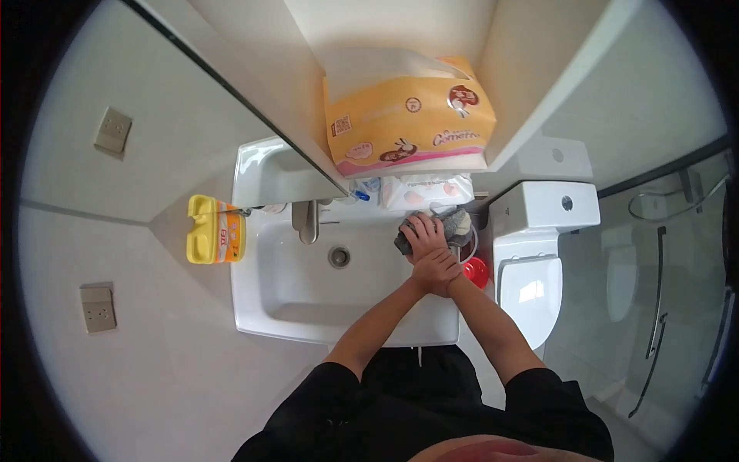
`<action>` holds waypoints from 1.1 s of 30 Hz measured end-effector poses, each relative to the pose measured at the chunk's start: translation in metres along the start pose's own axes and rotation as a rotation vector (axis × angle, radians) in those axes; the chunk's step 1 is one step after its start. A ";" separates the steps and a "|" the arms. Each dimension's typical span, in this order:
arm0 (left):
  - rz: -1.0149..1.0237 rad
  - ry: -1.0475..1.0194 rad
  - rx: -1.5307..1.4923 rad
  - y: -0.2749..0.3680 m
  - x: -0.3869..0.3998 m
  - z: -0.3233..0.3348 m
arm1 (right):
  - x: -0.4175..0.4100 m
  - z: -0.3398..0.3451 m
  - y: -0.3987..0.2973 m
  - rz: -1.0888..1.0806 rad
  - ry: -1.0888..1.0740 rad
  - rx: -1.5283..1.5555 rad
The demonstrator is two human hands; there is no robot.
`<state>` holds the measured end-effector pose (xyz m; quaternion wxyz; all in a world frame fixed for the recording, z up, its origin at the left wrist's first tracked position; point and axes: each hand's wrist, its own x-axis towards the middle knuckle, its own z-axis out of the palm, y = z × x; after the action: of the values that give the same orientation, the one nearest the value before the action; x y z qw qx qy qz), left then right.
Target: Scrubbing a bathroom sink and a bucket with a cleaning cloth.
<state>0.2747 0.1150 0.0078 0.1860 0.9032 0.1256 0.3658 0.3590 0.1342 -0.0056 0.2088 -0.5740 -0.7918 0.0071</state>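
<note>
Over the right rim of the white washbasin (358, 317), my right hand (424, 234) lies on a bunched dark grey cloth item (404, 243), its fingers curled over it. My left hand (436, 270) is wrapped around my right wrist. Against that bunch, to the right, sits another grey knitted piece with a cream patch (460, 225); whether the two are one item I cannot tell. The basin's metal drain (339, 257) and tap (309, 222) are left of my hands. What my right palm touches is hidden.
A yellow detergent jug (216, 231) stands at the basin's left edge. Behind the basin lies a wipes pack (427, 192), below a shelf with an orange tissue package (410, 121). To the right are a red container (475, 272) and a toilet (528, 294). A mirror edge juts in at upper left.
</note>
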 end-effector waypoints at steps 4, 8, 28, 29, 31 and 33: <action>0.072 0.027 -0.014 0.016 0.006 -0.003 | -0.016 -0.008 0.001 0.042 0.024 -0.011; 0.029 -0.054 -0.015 0.060 -0.054 0.004 | -0.064 -0.009 -0.052 0.060 0.031 0.001; 0.042 -0.169 -0.102 0.056 -0.042 -0.006 | -0.066 -0.012 -0.052 0.147 -0.045 0.031; 0.053 -0.145 -0.083 0.046 -0.039 -0.005 | -0.052 -0.017 -0.047 0.153 -0.062 0.033; 0.065 -0.125 -0.062 0.031 -0.024 -0.005 | -0.035 -0.015 -0.033 0.167 -0.079 0.033; 0.101 -0.097 -0.062 0.016 -0.008 -0.001 | -0.029 -0.010 -0.012 0.137 -0.027 -0.015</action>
<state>0.2700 0.0975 0.0103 0.2008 0.9189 0.0592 0.3343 0.3587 0.1011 -0.0030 0.1928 -0.6281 -0.7535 0.0233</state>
